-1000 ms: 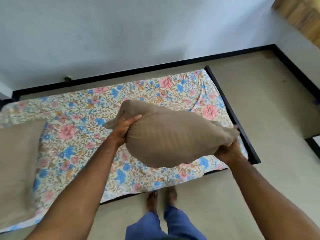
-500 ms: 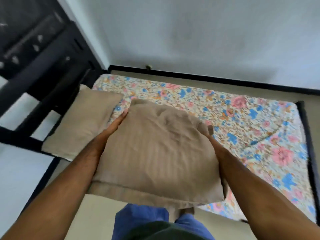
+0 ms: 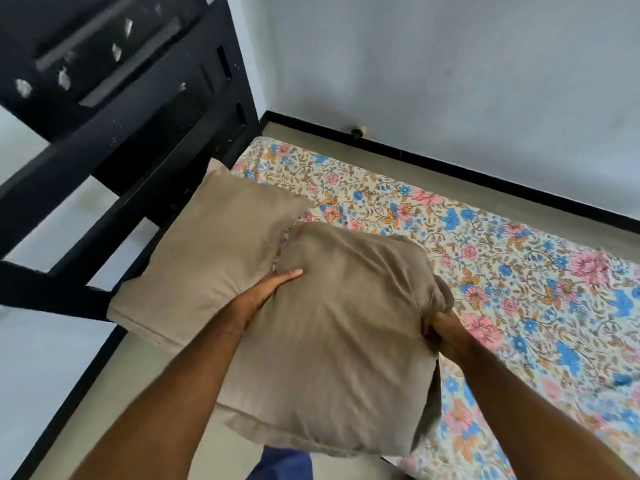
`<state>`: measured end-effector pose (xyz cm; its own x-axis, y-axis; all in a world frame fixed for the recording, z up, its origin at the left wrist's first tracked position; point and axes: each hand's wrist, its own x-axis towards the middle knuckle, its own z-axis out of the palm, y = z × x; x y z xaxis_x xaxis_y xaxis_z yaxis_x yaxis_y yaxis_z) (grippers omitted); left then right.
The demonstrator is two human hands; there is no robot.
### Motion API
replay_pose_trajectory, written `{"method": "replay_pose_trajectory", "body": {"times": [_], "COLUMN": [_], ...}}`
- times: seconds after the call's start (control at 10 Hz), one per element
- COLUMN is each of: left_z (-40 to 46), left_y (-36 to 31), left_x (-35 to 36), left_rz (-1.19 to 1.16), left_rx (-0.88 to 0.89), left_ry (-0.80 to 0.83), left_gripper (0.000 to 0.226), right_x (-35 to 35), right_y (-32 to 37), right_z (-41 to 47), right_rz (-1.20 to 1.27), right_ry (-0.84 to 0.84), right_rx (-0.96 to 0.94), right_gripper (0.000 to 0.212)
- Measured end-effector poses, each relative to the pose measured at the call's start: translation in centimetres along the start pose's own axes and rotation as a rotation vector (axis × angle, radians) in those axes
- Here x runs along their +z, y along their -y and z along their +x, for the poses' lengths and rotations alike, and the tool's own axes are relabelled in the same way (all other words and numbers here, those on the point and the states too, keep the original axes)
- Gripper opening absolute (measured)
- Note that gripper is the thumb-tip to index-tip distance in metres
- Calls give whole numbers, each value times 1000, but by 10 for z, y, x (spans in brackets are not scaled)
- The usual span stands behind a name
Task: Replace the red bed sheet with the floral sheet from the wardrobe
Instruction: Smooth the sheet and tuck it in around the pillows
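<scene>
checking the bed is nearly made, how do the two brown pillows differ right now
The far pillow lies by the headboard with no hand on it; the near pillow is held by both hands, the left hand flat against one side and the right hand gripping the other. The far one looks smoother, the near one creased. Both are plain brown, over the floral sheet.

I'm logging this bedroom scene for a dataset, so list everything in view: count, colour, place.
floral sheet: one, cream with pink and blue flowers, spread over the mattress.
resting pillow: one, tan, on the bed by the headboard.
held pillow: one, tan, in both hands over the bed's near edge.
headboard: one, black, left of the bed.
wall: one, pale grey, behind the bed, black skirting at its base.
floor: beige, beside the bed.
trousers: blue, bottom edge.
left hand: one, flat against the held pillow's left side.
right hand: one, gripping its right edge.
</scene>
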<state>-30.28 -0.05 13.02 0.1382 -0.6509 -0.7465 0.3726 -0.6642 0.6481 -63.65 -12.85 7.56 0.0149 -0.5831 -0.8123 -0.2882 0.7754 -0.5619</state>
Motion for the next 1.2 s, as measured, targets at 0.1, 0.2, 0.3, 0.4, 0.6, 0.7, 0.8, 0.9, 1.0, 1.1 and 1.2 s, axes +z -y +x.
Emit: {"method": "replay_pose_trajectory", "body": {"times": [0.1,0.2,0.3,0.4,0.6,0.7,0.8,0.9,1.0,1.1,1.2], "left_z": [26,63,86,130,246,272,261,247,226,213,201], "left_y": [-33,-84,-108,-146,-112,-53,13,35,59,79,112], "left_x": [-32,-75,-96,-116,-165,-181,-189,-178,-150,-129,-89], "left_rz": [110,117,114,121,845,1314,1694,1793,1917,2026,2002], "left_rx": [80,183,253,358,239,58,247,399,520,432,283], "left_ry": [-60,-63,-51,-196,-368,-232,-387,-427,-346,-81,161], "left_gripper": [70,56,43,22,102,130,134,112,76,65,55], "right_x": [55,123,148,189,262,293,306,289,247,213,159], "right_y": [20,57,78,110,95,60,9,-9,-29,-54,-86], "right_z": [13,38,56,103,188,217,241,228,181,160,136], "right_rz": [82,228,334,323,-97,-382,-739,-661,-815,-991,-1093], "right_ry": [-144,-173,-170,-169,90,318,326,343,371,396,279], "right_rx": [-75,-146,-214,-165,-116,-95,-329,-309,-210,-227,-222], "right_gripper": [37,41,46,32,50,56,75,61,43,38,48]}}
